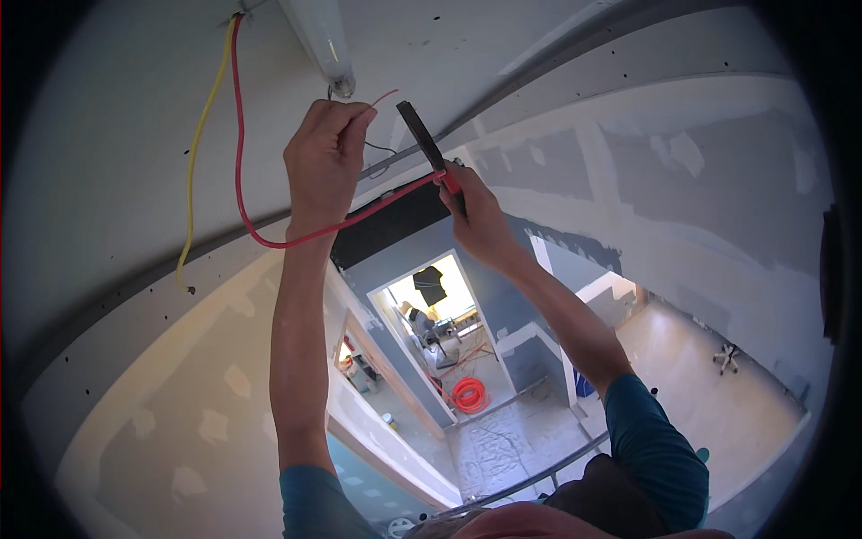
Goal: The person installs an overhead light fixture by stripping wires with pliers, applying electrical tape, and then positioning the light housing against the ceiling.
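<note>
Daylight floods in from the bright yellow-lit doorway [437, 301] far below me, nearly blown out. The pale grey plasterboard ceiling [108, 135] overhead is evenly lit, with soft shadows. Edges bow and darken to black (fisheye); distant detail seems slightly soft.

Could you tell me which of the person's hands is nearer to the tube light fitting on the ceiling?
The left. The left hand pinches wire ends just below the end of the tube light. The right hand, gripping red-handled pliers, sits lower and further right.
</note>
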`<state>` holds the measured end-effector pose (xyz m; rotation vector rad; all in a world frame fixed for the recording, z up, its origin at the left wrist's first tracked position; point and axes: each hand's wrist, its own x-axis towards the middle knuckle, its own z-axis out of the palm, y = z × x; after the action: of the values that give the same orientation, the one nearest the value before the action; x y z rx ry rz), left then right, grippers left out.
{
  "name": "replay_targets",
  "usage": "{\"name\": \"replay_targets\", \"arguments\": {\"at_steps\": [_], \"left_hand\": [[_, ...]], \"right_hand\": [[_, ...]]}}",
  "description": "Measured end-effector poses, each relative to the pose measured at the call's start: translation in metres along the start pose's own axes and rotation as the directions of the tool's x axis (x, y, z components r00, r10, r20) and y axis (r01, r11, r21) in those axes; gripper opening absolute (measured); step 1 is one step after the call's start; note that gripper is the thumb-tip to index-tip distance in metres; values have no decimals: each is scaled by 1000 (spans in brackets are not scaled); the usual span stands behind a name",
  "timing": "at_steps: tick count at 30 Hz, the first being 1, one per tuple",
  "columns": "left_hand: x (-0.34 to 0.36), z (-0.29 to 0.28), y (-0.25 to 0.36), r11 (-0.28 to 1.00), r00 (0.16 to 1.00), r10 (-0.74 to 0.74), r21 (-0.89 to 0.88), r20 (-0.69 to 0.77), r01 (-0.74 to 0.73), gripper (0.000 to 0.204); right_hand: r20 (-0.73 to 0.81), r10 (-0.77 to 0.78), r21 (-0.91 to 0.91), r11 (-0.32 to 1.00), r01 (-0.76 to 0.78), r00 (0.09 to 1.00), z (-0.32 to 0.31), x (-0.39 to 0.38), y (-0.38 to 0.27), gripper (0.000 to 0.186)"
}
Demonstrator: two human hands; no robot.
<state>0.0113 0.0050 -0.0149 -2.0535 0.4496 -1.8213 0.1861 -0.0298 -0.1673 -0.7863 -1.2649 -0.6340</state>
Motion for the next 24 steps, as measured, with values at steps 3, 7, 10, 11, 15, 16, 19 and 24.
{"name": "replay_targets", "arguments": {"at_steps": [3,7,10,11,15,16,19,24], "left_hand": [[1,1,0,1000,1000,8,9,-2,-8,6],[1,5,1,999,1000,24,36,13,-24,7],[1,3,2,999,1000,14,43,28,-15,7],[2,3,2,999,1000,12,47,28,-14,7],[1,3,2,998,999,22,63,49,-25,6],[0,4,2,998,999,8,59,52,-11,6],[2,5,4,999,998,7,50,68,-11,6],[1,3,4,998,997,8,61,75,-13,6]], "right_hand": [[6,3,-18,1000,-3,1000,3,7,-4,46],[-16,-44,13,999,44,999,9,15,4,47],[-8,-92,4,996,92,996,11,21,6,48],[-5,-92,8,996,92,996,11,23,6,48],[-23,-144,4,990,144,989,13,30,3,49],[-19,-141,8,990,141,990,13,31,2,49],[-32,-147,-6,989,147,989,15,37,2,49],[-49,-152,14,988,152,987,15,41,-1,48]]}}
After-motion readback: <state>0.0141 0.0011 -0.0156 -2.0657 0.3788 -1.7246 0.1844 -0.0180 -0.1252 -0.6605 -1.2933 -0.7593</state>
